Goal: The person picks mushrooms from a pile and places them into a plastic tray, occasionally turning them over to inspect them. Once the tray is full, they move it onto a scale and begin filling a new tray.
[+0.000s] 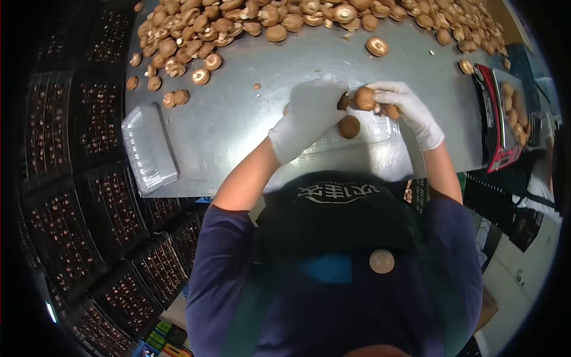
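Note:
Both my hands wear white gloves and are close together over the metal table. My right hand pinches a brown shiitake mushroom, and another mushroom shows under its fingers. My left hand is curled, back towards me, with a darker mushroom at its thumb. Part of one more cap peeks out by its fingers; the rest of that grip is hidden. Below the hands lies a clear plastic tray, partly covered by my left hand and arm.
A large heap of shiitake mushrooms spreads along the table's far side. At the left edge rests a clear plastic tray. A red-edged container with mushrooms stands at the right. Dark crates of mushrooms are stacked beside the metal table.

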`<state>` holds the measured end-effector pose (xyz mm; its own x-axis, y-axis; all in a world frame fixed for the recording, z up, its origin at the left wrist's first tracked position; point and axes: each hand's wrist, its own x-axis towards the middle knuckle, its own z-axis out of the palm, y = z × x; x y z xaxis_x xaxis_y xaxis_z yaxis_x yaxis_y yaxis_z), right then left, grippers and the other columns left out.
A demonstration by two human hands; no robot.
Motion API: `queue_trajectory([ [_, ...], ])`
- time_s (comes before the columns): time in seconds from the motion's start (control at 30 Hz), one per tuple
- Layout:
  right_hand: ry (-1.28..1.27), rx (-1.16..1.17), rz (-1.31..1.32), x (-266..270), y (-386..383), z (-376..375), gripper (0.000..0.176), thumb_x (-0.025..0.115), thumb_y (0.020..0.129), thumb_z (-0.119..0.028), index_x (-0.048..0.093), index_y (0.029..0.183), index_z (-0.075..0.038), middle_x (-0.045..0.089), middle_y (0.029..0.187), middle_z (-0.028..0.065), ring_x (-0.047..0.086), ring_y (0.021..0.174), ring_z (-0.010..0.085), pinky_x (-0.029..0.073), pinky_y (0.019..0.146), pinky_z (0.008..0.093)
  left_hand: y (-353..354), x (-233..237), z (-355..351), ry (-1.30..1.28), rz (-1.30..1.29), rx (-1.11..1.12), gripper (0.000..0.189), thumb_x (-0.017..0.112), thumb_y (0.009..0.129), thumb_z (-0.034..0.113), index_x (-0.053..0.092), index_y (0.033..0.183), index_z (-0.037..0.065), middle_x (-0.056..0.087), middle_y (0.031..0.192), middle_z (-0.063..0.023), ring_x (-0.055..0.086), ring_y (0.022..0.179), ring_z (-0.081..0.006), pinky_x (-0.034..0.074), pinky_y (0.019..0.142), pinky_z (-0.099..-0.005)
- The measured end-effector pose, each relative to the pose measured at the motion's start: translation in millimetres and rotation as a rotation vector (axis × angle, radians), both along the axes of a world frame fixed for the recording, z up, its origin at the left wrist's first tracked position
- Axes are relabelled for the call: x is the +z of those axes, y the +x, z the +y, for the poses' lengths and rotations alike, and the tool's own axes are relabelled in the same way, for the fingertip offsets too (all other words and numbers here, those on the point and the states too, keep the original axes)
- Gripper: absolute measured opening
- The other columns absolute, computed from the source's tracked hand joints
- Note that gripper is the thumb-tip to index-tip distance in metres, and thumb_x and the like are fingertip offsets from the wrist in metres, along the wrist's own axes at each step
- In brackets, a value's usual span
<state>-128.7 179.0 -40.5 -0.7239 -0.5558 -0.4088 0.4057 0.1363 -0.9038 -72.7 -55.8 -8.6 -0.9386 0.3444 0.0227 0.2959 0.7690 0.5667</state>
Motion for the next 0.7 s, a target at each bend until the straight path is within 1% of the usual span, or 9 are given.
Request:
queue_trajectory([
  [0.07,0.303,0.075,0.094,-13.3,10.6,-5.1,0.034,0.060,0.087,-0.018,0.065,0.113,0.003,0.067,0.087,0.0072,0.060,0.073,0.0114,0.049,0.067,0.0262,-6.3,-11.3,14.7,-0.113,-0.038,-0.057,0.030,0.073,0.070,0.019,0.067,0.098,0.011,0.059,0.085,-0.0115,0.062,0.087,-0.0310,0.049,0.074,-0.0403],
  [0.13,0.737,0.093,0.574,2.3,22.5,-20.5,0.029,0.062,0.085,-0.023,0.068,0.106,-0.003,0.064,0.080,0.0093,0.059,0.073,0.0096,0.048,0.066,0.0256,-5.3,-10.8,18.0,-0.136,-0.014,-0.070,0.023,0.070,0.076,0.019,0.068,0.096,0.009,0.061,0.086,-0.0110,0.063,0.082,-0.0262,0.050,0.073,-0.0361],
  [0.2,0.810,0.065,0.688,8.9,31.5,-15.8,0.031,0.066,0.085,-0.026,0.068,0.106,-0.004,0.062,0.077,0.0105,0.059,0.071,0.0091,0.047,0.065,0.0256,-0.5,0.2,8.2,0.047,-0.008,0.059,0.023,0.069,0.079,0.020,0.068,0.098,0.008,0.062,0.087,-0.0095,0.063,0.079,-0.0235,0.050,0.073,-0.0338],
  [0.27,0.471,-0.385,0.410,5.8,32.6,-4.4,0.030,0.068,0.086,-0.028,0.068,0.103,-0.003,0.062,0.076,0.0073,0.058,0.068,0.0092,0.046,0.063,0.0251,9.6,9.2,-17.1,0.695,-0.367,0.295,0.032,0.062,0.091,0.029,0.065,0.106,0.001,0.065,0.092,-0.0069,0.062,0.075,-0.0180,0.050,0.071,-0.0276],
  [0.4,-0.353,-0.646,-0.138,-6.1,1.8,37.4,0.030,0.057,0.096,-0.023,0.064,0.107,0.004,0.063,0.080,0.0045,0.060,0.072,0.0111,0.050,0.067,0.0237,27.6,-20.1,-76.7,1.723,-0.743,0.554,0.051,0.053,0.098,0.037,0.053,0.118,-0.010,0.062,0.107,-0.0211,0.064,0.096,-0.0279,0.053,0.072,-0.0272],
  [0.53,-0.286,-0.637,0.102,-15.9,14.2,15.7,0.030,0.053,0.095,-0.016,0.060,0.115,0.006,0.063,0.100,0.0112,0.062,0.098,0.0182,0.050,0.088,0.0278,59.3,-22.1,-68.4,1.960,-0.781,0.500,0.048,0.052,0.096,0.023,0.045,0.128,-0.012,0.054,0.120,-0.0302,0.059,0.108,-0.0383,0.056,0.084,-0.0350],
  [0.6,-0.077,-0.624,0.382,-17.1,30.6,-3.2,0.025,0.054,0.092,-0.005,0.059,0.116,0.003,0.055,0.117,0.0107,0.062,0.099,0.0207,0.048,0.091,0.0299,76.1,-11.5,-44.3,1.509,-0.535,0.506,0.050,0.055,0.091,0.015,0.042,0.132,-0.009,0.051,0.126,-0.0239,0.058,0.111,-0.0328,0.050,0.095,-0.0331],
  [0.67,0.428,-0.418,1.170,-30.4,34.1,-2.7,0.026,0.057,0.087,0.000,0.059,0.112,-0.002,0.055,0.113,0.0123,0.060,0.103,0.0265,0.048,0.091,0.0318,89.9,-4.0,-17.5,0.710,-0.282,0.575,0.048,0.058,0.089,0.011,0.044,0.133,-0.003,0.051,0.128,-0.0167,0.054,0.115,-0.0300,0.043,0.101,-0.0331],
  [0.7,0.428,-0.341,1.150,-39.9,39.2,-3.5,0.028,0.059,0.082,0.004,0.058,0.109,-0.004,0.054,0.111,0.0140,0.057,0.107,0.0308,0.048,0.090,0.0336,98.5,-37.6,-20.0,0.452,0.020,0.443,0.043,0.060,0.087,0.008,0.049,0.129,0.002,0.052,0.123,-0.0166,0.053,0.111,-0.0294,0.043,0.097,-0.0354],
])
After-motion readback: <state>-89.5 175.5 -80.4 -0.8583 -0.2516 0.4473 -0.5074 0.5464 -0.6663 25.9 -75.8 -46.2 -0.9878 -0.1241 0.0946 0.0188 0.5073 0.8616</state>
